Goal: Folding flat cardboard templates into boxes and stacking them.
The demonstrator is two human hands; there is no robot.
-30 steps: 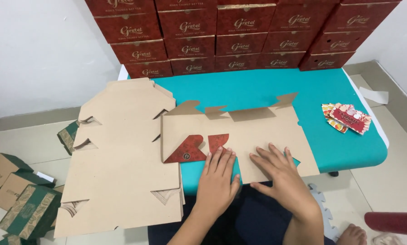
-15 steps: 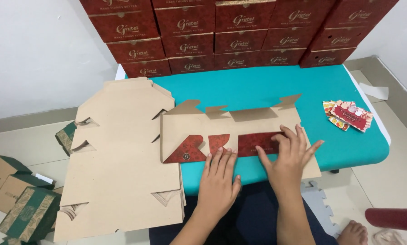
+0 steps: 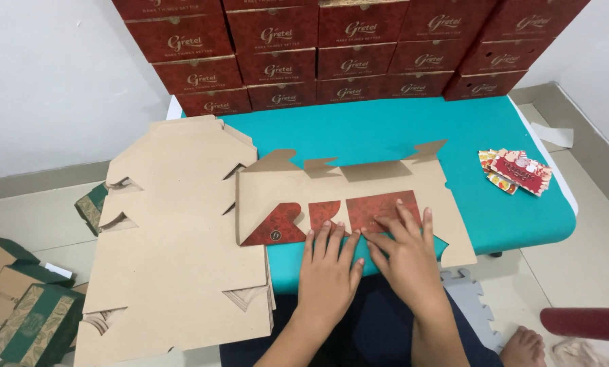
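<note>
Both the left hand (image 3: pixel 328 268) and right hand (image 3: pixel 403 248) now press flat, fingers spread, the newly folded red flap (image 3: pixel 379 207) onto the box blank (image 3: pixel 359 187).

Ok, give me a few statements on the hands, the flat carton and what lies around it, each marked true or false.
1. Both hands, left hand and right hand, press flat on the carton. True.
2. The table is yellow. False: it is teal.
3. A stack of flat blanks lies left of the carton. True.
4. The right hand holds the small cards. False: they lie apart at the table's right end.
5. Red boxes are stacked behind the table. True.
</note>
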